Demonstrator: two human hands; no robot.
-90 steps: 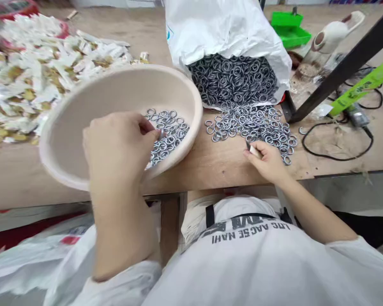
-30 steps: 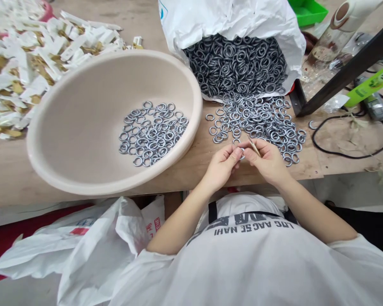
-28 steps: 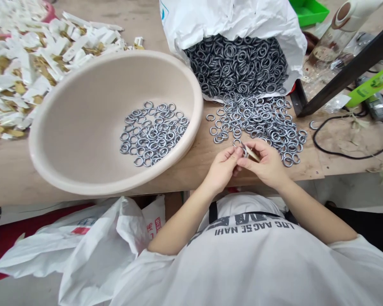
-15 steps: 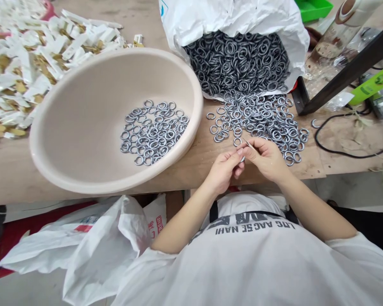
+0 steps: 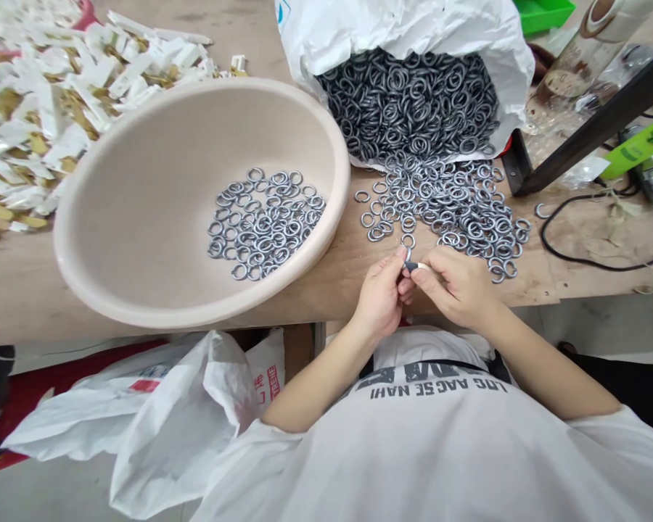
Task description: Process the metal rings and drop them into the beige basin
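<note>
Both hands meet at the near edge of the wooden table (image 5: pixel 27 290). My left hand (image 5: pixel 379 296) pinches a small metal ring (image 5: pixel 408 255) between thumb and fingers. My right hand (image 5: pixel 457 286) is closed too, gripping a thin pale tool against that ring. Just beyond the hands lies a loose spread of metal rings (image 5: pixel 446 210), spilled from an open white bag (image 5: pixel 413 29) full of them. To the left a tilted beige plastic bowl (image 5: pixel 136 210) holds a smaller heap of rings (image 5: pixel 264 225).
A heap of white and gold packets (image 5: pixel 48 94) covers the far left. At the right are a black slanted bar (image 5: pixel 593 123), a black cable (image 5: pixel 604 254), a green-labelled tool (image 5: pixel 639 145), a green tray (image 5: pixel 544 9) and a tape roll (image 5: pixel 604 14). White plastic bags (image 5: pixel 157 413) hang below the table.
Three seconds ago my left hand was in the bowl and my right at the loose rings. The left came over to the right; both now hold a ring slightly nearer me.
</note>
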